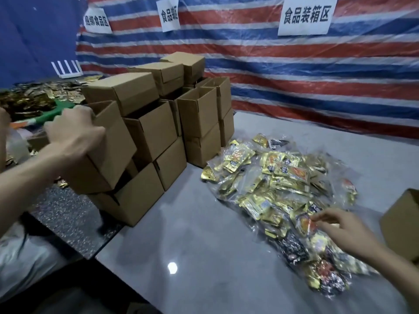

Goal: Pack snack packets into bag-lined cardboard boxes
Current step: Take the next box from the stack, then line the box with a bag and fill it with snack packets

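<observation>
Snack packets (pixel 272 189), shiny gold with orange and black print and bundled in clear plastic bags, lie heaped on the grey table (pixel 192 234) at centre right (too many and too tangled to count). The right hand (pixel 344 230), fingers loosely bent, touches one orange-and-gold packet (pixel 305 223) at the heap's lower edge; I cannot tell whether it pinches it. At centre left the left hand (pixel 72 130) grips the rim of one tilted brown cardboard box (pixel 108 155), which leans against a stack of boxes (pixel 181 123) of at least ten. One more box (pixel 403 225) shows at the right edge. Three white signs (pixel 306 15) hang above.
</observation>
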`<action>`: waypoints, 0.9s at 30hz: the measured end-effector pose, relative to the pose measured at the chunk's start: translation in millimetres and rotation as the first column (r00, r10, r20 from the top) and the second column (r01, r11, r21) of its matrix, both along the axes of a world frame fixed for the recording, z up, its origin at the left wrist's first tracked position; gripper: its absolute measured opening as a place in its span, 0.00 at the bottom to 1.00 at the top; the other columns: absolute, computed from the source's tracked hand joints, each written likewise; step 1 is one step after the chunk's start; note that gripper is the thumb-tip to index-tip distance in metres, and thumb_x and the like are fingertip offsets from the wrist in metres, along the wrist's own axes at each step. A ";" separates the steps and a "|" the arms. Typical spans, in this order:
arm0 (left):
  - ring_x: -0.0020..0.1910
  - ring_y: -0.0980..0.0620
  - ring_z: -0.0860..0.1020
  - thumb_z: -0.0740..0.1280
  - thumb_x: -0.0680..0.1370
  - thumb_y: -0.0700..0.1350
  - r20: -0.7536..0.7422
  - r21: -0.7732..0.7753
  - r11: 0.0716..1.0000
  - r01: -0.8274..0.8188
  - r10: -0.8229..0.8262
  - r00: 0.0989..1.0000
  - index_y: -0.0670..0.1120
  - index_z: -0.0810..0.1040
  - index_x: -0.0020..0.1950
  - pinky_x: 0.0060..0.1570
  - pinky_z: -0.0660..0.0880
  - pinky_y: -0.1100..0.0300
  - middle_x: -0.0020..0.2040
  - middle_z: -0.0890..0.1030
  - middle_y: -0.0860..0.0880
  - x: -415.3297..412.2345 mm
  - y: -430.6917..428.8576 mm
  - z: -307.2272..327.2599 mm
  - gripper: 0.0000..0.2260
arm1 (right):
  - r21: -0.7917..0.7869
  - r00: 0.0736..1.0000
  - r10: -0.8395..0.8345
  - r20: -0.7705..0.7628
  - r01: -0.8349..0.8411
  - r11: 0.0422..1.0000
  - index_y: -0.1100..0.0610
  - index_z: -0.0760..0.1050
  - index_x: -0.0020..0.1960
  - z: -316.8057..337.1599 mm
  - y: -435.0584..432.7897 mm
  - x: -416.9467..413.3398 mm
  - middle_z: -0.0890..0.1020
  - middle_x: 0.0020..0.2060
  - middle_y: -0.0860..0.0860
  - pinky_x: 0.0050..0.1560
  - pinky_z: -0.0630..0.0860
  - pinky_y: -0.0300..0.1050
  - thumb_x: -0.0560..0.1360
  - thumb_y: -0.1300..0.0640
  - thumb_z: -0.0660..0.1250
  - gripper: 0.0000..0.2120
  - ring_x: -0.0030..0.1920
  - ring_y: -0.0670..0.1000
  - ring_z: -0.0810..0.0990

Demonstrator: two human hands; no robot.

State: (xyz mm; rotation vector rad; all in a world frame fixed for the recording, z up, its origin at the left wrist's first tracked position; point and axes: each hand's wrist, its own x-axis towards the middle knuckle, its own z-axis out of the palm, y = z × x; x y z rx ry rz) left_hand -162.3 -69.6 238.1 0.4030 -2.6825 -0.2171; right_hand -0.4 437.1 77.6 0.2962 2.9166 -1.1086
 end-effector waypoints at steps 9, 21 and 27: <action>0.41 0.36 0.80 0.70 0.77 0.50 -0.158 -0.188 0.894 0.406 -0.436 0.886 0.47 0.80 0.52 0.42 0.78 0.43 0.41 0.81 0.40 79.6 77.2 15.7 0.08 | 0.007 0.998 0.059 0.012 -0.059 0.998 0.49 0.80 0.50 12.7 -37.8 5.8 0.82 0.49 0.44 0.48 0.74 0.39 0.80 0.59 0.66 0.07 0.50 0.42 0.79; 0.33 0.44 0.75 0.73 0.71 0.41 0.004 -0.325 0.237 0.915 -0.968 0.252 0.47 0.78 0.43 0.35 0.70 0.53 0.36 0.76 0.48 146.7 188.3 -145.2 0.05 | -0.450 0.960 -0.280 0.027 0.261 0.854 0.40 0.67 0.68 -27.7 -70.8 58.5 0.73 0.63 0.36 0.58 0.64 0.35 0.75 0.27 0.54 0.27 0.58 0.32 0.71; 0.33 0.44 0.76 0.79 0.68 0.39 0.006 -0.217 0.116 0.969 -0.993 0.120 0.45 0.79 0.41 0.36 0.75 0.53 0.37 0.78 0.47 163.7 204.8 -201.6 0.09 | -0.350 0.913 -0.371 0.168 0.407 0.844 0.54 0.68 0.72 -58.8 -68.8 79.7 0.74 0.65 0.45 0.65 0.69 0.45 0.79 0.43 0.66 0.26 0.66 0.47 0.73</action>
